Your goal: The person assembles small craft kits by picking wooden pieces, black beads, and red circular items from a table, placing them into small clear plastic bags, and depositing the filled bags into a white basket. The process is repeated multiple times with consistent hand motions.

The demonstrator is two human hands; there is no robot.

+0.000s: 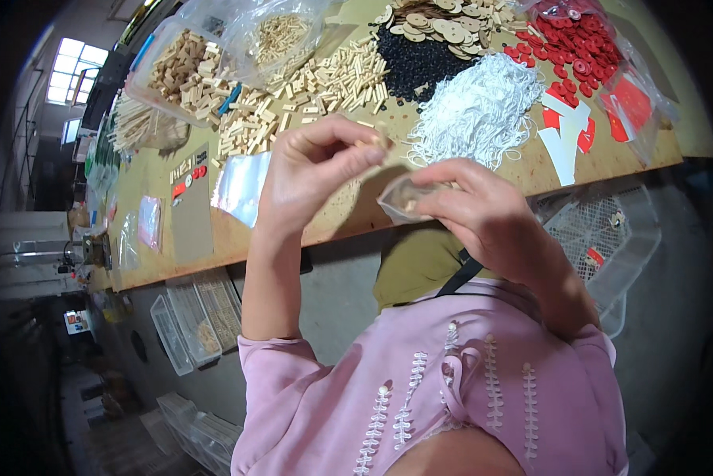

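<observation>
My left hand (317,163) is raised over the table's near edge, thumb and fingers closed on small pale wooden pieces (380,141); their exact shape is partly hidden by the fingertips. Just to the right and lower, my right hand (479,208) grips a small clear plastic bag (396,198). The bag's mouth faces my left hand, and some pale pieces show inside it. Beyond the hands lie heaps of short wooden dowels (347,75), wooden blocks (249,123), black small round parts (412,65) and white string loops (475,111).
Wooden discs (444,24) and red wheels (582,51) are heaped at the back right, near white and red cards (567,135). A clear tub of blocks (182,71), sticks (138,127) and a cardboard strip (191,214) sit left. Plastic crates (610,238) stand below the table edge (341,234).
</observation>
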